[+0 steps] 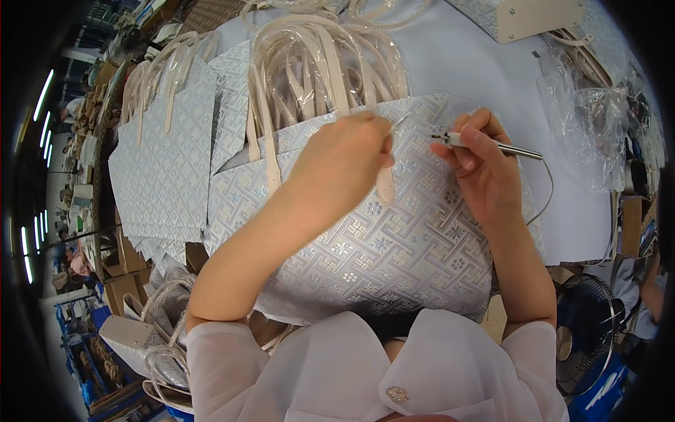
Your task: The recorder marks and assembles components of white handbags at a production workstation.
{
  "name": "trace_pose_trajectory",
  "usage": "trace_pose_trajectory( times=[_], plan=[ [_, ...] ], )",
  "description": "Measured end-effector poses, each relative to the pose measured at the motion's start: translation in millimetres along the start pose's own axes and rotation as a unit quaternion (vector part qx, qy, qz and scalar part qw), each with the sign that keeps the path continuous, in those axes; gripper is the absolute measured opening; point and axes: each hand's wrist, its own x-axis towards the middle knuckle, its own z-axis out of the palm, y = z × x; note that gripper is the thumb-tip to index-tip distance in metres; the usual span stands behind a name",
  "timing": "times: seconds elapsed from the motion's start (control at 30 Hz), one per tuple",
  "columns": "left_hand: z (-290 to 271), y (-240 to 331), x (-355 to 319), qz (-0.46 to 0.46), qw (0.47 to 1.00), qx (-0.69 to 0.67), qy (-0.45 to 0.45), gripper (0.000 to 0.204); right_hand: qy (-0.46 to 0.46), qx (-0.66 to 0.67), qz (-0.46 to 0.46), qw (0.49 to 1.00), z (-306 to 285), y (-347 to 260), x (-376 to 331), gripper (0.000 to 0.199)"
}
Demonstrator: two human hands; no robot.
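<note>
My left hand is closed over a pale beige strap, whose pointed end shows below the fingers. A thin whitish sliver sticks out by its fingertips; what the fingers pinch is hidden. My right hand grips a slim pen-shaped tool with a white front part, a metal barrel and a thin cord. Its dark tip points left, a short way from my left hand. Beneath both hands lies a silvery patterned fabric panel, with beige handles in clear plastic along its far edge.
More patterned panels with straps are stacked on the left of the white table. Crumpled clear plastic and a beige plate lie to the right. A fan stands lower right, and bag pieces sit lower left.
</note>
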Motion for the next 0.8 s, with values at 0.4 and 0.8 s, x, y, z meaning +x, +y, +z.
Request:
trace_pose_trajectory(
  times=[0.4,0.8],
  plan=[
    [29.1,33.2,-9.0,-0.009,0.972,0.235,0.03,0.002,0.058,-0.009,-0.109,0.992,-11.0,-45.3,-17.3,0.013],
    [-3.0,-23.5,13.4,0.01,0.994,-0.029,-0.104,0.015,-0.062,-0.173,-0.018,0.983,1.8,-21.8,-11.9,0.006]
  ],
)
